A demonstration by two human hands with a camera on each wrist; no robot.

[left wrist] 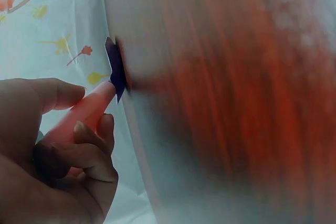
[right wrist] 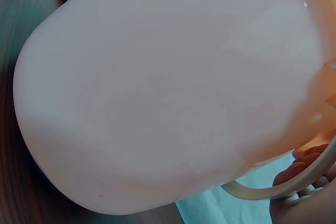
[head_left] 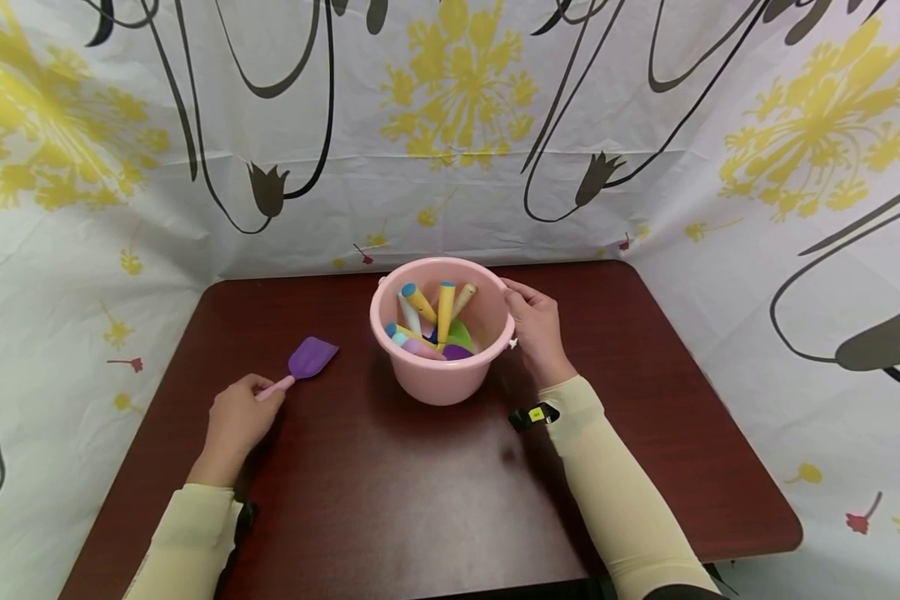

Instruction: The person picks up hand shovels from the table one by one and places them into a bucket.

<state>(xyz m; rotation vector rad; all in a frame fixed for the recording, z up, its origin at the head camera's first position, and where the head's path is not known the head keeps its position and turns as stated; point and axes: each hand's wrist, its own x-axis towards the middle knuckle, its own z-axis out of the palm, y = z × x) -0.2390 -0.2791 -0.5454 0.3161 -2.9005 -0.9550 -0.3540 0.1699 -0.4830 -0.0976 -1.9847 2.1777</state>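
My left hand [head_left: 242, 423] holds the pink handle of a toy shovel [head_left: 311, 358] with a purple blade, low over the left part of the table. In the left wrist view, the thumb and curled fingers close round that handle [left wrist: 86, 111]. A pink bucket [head_left: 441, 379] stands near the middle back, and my right hand [head_left: 537, 329] grips it at the right side of its rim. Inside lie several toys with yellow, white, purple and green parts, such as a yellow handle [head_left: 446, 310]. The bucket's side [right wrist: 157, 87] fills most of the right wrist view; its curved carrying handle [right wrist: 257, 192] passes by the fingers.
The dark red-brown table [head_left: 390, 492] has rounded corners. A white sheet [head_left: 435, 208] printed with yellow and grey flowers hangs round its back and sides. A black wrist strap [head_left: 528, 417] sits by the right sleeve.
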